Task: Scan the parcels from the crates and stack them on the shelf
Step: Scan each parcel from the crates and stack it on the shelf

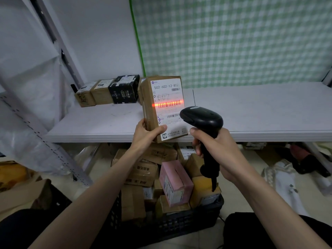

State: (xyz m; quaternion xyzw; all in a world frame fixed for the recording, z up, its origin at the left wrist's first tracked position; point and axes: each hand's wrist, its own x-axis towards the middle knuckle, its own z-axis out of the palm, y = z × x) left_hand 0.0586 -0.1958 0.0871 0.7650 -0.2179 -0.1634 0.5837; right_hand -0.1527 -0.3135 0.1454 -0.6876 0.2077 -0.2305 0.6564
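arms: bare, no sleeves | legs: black trousers (251, 229) | hands: ungloved

Upright labelled brown parcel (162, 108), red scan line across its barcode, above crate (188, 223).

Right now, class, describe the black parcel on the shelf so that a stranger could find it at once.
Start at the white shelf and look to its back left corner, where parcels stand in a row against the wall. The black parcel is at the right end of that row, beside two brown cardboard boxes. It alone is black, with white printing.
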